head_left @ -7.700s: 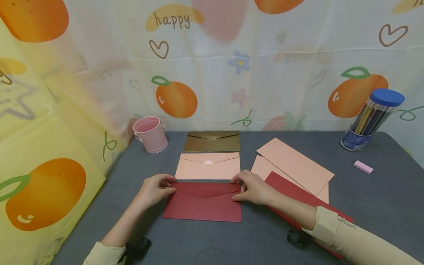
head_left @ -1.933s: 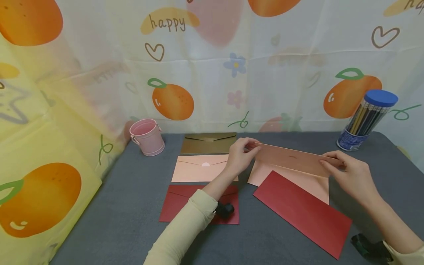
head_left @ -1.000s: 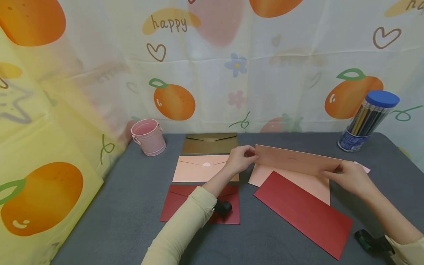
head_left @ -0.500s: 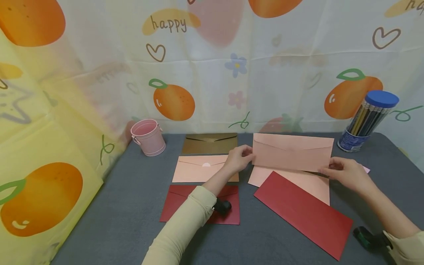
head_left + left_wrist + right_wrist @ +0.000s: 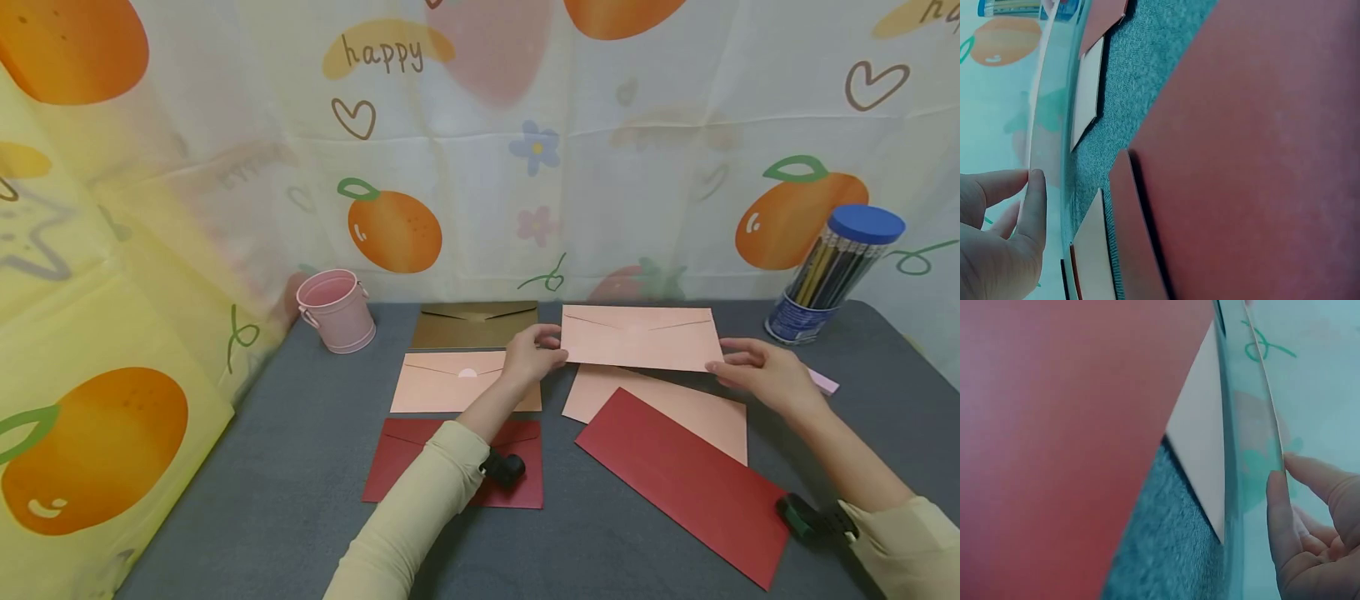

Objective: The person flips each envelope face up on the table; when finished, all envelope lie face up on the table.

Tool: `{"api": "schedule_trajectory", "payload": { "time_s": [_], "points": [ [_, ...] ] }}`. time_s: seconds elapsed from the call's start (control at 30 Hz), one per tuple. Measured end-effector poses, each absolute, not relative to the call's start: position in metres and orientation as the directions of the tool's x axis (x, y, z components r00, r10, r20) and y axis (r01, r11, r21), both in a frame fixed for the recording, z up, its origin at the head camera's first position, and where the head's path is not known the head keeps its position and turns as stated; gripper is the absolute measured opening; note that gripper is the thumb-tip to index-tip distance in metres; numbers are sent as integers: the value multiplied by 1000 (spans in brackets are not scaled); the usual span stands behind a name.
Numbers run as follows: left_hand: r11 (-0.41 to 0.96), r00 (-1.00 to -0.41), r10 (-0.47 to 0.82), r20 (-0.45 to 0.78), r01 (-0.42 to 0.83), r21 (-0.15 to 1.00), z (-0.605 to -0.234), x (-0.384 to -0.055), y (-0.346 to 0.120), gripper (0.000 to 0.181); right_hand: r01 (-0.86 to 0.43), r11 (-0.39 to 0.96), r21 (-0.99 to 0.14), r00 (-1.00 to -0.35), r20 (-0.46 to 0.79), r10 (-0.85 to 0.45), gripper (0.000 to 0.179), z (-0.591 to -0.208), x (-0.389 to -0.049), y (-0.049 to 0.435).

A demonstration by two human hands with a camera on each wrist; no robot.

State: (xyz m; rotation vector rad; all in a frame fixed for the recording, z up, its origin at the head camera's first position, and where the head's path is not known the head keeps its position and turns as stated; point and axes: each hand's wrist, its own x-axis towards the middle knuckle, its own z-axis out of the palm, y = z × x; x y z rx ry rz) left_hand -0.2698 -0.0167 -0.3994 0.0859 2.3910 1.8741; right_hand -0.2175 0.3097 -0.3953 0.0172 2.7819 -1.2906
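A peach envelope (image 5: 637, 337), its flap side facing me, is held up level between both hands. My left hand (image 5: 532, 354) pinches its left edge, my right hand (image 5: 765, 375) its lower right corner. From the left wrist, the envelope (image 5: 1036, 94) appears edge-on between the thumb and finger of the left hand (image 5: 1004, 244). The right wrist view likewise catches its thin edge in the right hand (image 5: 1319, 531). Below lie a second peach envelope (image 5: 652, 396) and, overlapping it, a slanted plain red envelope (image 5: 690, 483).
Stacked front to back on the left are a red envelope (image 5: 382, 458), partly behind my left arm, a peach one with a white seal (image 5: 427, 383) and a gold one (image 5: 480, 329). A pink bucket (image 5: 337, 312), pencil jar (image 5: 832, 275) and pink eraser (image 5: 823, 382) stand around.
Earlier both hands held the red envelope on the left. They then moved right and picked up the top peach envelope, which has turned from a backward tilt to flap side forward and shifted left.
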Motion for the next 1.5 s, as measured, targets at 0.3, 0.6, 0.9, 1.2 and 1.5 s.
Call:
{"api": "schedule_trajectory", "payload": {
  "time_s": [0.3,0.6,0.9,1.2,1.5],
  "points": [
    [316,-999,34,-31,-18,949,-401,-276,-16,32,147,409,-900,-985,-172,-23,80,-399,-236,307],
    [286,-999,-1,-51,-49,957,-403,-280,-13,34,149,305,-941,-986,-163,-21,75,-405,-255,302],
    [341,-996,78,-48,-19,940,-407,-283,-7,41,142,319,-937,-989,-149,5,70,-409,-265,292],
    [442,-981,186,-63,27,896,-405,-281,-5,47,120,537,-835,-991,-137,9,74,-407,-270,293],
    [486,-966,242,-90,40,873,-404,-278,-2,46,126,610,-782,-988,-153,8,73,-404,-271,290]
  ]
}}
